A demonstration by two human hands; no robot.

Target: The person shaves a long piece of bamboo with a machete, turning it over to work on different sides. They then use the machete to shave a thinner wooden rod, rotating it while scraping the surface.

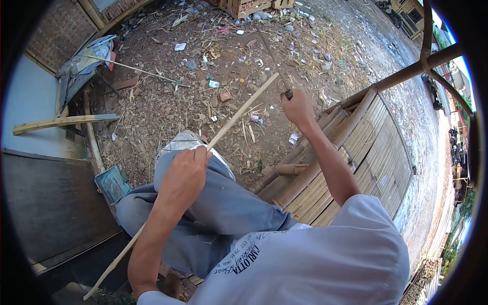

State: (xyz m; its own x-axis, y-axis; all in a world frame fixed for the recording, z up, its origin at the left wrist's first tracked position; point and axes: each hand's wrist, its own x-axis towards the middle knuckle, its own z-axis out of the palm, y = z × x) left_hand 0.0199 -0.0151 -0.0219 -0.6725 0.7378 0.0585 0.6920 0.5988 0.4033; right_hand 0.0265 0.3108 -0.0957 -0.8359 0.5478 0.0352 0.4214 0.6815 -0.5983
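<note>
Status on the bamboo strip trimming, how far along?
Done: bamboo slivers litter the ground ahead, so some cutting looks finished. In hand: the left hand grips the bamboo strip over the knee; the right hand holds the knife, its blade crossing the strip's far tip. Left: how much of the strip needs more trimming cannot be told.

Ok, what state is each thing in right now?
left hand: closed around the bamboo strip, above the knee
right hand: raised, gripping the knife
bamboo strip: held slanted, unbroken
knife: held, blade pointing away
bamboo bench: slats intact, person seated on it
</note>
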